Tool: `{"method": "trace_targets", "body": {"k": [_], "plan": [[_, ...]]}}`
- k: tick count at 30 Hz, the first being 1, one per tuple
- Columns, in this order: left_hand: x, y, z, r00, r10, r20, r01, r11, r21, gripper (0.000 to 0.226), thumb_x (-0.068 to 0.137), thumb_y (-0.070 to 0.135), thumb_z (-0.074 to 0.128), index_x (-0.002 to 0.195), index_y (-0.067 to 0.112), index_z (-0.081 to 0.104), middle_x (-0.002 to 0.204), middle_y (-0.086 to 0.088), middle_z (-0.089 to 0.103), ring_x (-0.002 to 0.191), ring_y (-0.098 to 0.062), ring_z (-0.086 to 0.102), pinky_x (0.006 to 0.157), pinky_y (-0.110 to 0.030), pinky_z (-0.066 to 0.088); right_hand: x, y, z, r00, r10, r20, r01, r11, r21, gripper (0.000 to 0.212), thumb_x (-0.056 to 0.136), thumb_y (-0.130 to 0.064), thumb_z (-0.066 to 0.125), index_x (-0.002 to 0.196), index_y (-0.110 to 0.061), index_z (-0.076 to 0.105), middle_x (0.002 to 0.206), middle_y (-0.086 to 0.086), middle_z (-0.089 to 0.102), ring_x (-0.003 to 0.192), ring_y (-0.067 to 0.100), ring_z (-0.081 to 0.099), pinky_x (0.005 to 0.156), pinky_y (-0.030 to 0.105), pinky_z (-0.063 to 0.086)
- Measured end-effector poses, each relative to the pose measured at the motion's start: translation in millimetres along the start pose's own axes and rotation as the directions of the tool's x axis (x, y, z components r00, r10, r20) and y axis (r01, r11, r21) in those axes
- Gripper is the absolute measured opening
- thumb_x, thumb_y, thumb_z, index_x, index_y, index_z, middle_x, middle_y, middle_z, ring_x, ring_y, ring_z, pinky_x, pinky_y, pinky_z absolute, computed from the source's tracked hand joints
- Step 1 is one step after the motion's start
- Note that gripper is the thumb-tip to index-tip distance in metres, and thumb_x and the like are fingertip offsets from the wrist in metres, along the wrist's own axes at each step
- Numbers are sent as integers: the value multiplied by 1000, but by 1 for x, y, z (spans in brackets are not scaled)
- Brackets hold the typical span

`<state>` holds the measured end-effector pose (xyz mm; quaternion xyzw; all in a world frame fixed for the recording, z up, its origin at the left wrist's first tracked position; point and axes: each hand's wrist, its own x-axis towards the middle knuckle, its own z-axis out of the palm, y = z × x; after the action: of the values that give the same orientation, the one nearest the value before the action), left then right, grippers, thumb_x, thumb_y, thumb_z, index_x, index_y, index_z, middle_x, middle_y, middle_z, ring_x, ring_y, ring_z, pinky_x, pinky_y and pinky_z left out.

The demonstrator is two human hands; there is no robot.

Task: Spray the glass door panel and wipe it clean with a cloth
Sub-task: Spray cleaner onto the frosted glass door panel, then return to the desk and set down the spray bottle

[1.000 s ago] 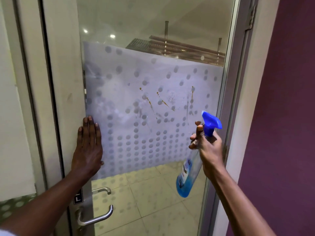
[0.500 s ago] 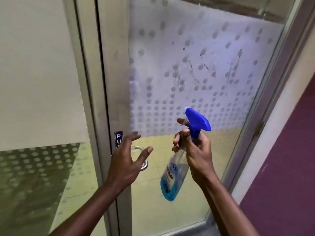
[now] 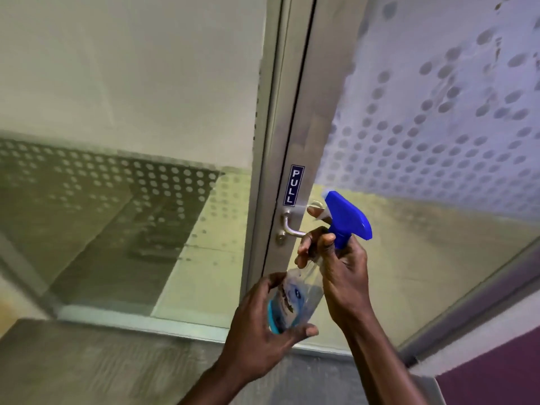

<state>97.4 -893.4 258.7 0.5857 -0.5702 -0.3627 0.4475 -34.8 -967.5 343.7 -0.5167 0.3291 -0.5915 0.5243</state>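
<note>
Change. A second ago the left hand (image 3: 263,325) lay flat on the glass door panel (image 3: 438,141). It then dropped toward the door handle (image 3: 289,226), and now it cups the bottom of the spray bottle (image 3: 295,302). The bottle has come down from chest height and sits low in front of the handle, held in both hands. My guess is that spraying is paused while the bottle is steadied, adjusted or passed across. The wipe has not begun, and no cloth is in sight.

Hands. Left hand: fingers and thumb curled round the bottle's lower body. Right hand (image 3: 339,273): closed round the neck, with one finger stretched up by the trigger.

Spray bottle. Clear plastic, tapering upward, with blue liquid pooled at the base. It has a printed label and a glossy, angular blue trigger head (image 3: 347,217) pointing up and left.

Glass door panel. To the right and far side of the hands. A frosted band with rows of clear round dots, smudgy in patches, sits above plain glass.

Door frame (image 3: 306,112). Brushed grey metal carrying a small blue PULL sticker (image 3: 293,185) just above the curved lever handle.

Side pane (image 3: 117,171). On the left, dotted along its lower part.

Wall (image 3: 496,381). Matt purple, at near right.
</note>
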Motion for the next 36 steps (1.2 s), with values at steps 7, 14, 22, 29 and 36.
{"method": "trace_targets", "body": {"k": [7,14,22,29,36], "plan": [[-46,-18,9,971,-41,-234,41,999,-5,99,70,59,100,153,42,48,148,27,62,136,2,62,102,-4,50,-20,13,16,965,102,242,-109,994,15,82,68,-80,87,109,-11,68,77,0,72,71,14,68,67,30,61],[-104,-37,17,819,-72,-570,104,994,23,91,64,48,102,143,32,60,137,17,67,129,-11,69,99,-14,56,-58,35,36,816,149,559,-128,989,-77,45,91,-74,69,105,-33,79,92,8,78,88,26,75,87,44,63],[-199,-65,-1,487,-173,-856,307,952,-18,91,62,34,108,139,28,61,131,11,68,123,-15,70,100,-42,64,-121,74,85,560,264,785,64,931,-359,47,83,-72,78,118,-41,74,105,-17,83,94,5,78,81,21,56],[-286,-85,-17,211,-238,-948,423,896,-131,98,59,35,110,142,26,59,132,10,69,117,-16,74,99,-46,64,-201,92,138,307,338,890,203,890,-408,35,89,-47,89,117,-41,69,100,-15,83,93,1,79,77,14,59],[-404,-89,-40,5,-258,-966,471,853,-225,103,54,53,107,141,33,54,128,12,68,111,-14,73,92,-42,66,-312,88,199,57,331,942,360,873,-329,41,90,-40,88,124,-24,71,99,-13,81,89,-6,75,71,8,56]]}}
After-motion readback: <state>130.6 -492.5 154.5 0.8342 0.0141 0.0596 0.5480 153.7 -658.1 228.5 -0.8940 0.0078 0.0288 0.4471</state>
